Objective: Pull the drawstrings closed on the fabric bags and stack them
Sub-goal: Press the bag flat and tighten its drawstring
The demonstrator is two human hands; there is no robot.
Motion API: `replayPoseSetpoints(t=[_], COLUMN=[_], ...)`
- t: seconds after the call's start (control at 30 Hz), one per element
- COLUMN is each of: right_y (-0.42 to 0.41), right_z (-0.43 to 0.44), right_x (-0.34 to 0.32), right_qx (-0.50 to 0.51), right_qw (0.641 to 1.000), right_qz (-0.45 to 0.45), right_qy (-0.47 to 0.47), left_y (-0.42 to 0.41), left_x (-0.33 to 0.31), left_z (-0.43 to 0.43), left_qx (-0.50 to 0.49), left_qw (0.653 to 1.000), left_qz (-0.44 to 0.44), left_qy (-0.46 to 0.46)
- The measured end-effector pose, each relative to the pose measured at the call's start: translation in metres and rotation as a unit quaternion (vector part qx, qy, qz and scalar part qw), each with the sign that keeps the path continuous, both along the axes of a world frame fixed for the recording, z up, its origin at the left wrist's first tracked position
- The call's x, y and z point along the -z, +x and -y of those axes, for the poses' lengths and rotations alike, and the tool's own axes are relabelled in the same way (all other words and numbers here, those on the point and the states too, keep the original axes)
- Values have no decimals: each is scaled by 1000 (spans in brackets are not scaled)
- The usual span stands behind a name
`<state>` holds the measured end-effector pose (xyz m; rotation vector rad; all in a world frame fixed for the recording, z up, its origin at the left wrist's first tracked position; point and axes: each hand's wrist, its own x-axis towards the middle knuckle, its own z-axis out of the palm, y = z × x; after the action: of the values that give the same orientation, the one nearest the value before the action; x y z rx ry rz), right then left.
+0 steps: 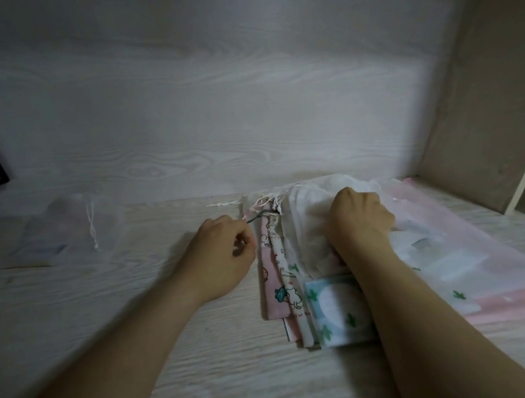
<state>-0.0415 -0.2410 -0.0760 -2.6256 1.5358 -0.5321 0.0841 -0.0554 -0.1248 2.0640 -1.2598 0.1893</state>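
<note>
While the left hand (225, 255) pinches a dark drawstring (258, 215) at the mouth of the fanned bag pile (284, 284) on the desk (103, 325), the right hand (357, 218), fingers curled into the white bag (312, 225) on top, holds it down. Risk: a hard pull may drag the loose pile askew, or the thin cord may slip free. One sheer bag (68, 228) lies well apart, left.

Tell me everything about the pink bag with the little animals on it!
The pink bag is soft-looking cloth printed with cartoon animals. It lies flat on the wooden table, leftmost in an overlapping pile. A white printed bag covers its right side, so only a narrow strip shows. Its top lies close to the left hand, which pinches a dark cord there.
</note>
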Motion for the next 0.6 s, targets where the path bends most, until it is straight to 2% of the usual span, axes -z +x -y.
replayPoseSetpoints(t=[0.1, 0.4, 0.5, 0.6], right_y=[-1, -5, -6, -1], right_z=[2, -1, -8, -21], right_x=[0, -9, -16, -26], right_qx=[-29, -21, -29, -79], right_qw=[999, 998, 993, 976], right_qz=[24, 42, 85, 142], right_qy=[33, -33, -82, -143], left_y=[0, -2, -2, -5], left_x=[1, -2, -3, -7], left_z=[0, 0, 0, -2], left_qx=[1, -1, -5, -5], left_qw=[1000, 1000, 1000, 997], left_qz=[-5, -9, -12, -60], left_qy=[2, 2, 4, -38])
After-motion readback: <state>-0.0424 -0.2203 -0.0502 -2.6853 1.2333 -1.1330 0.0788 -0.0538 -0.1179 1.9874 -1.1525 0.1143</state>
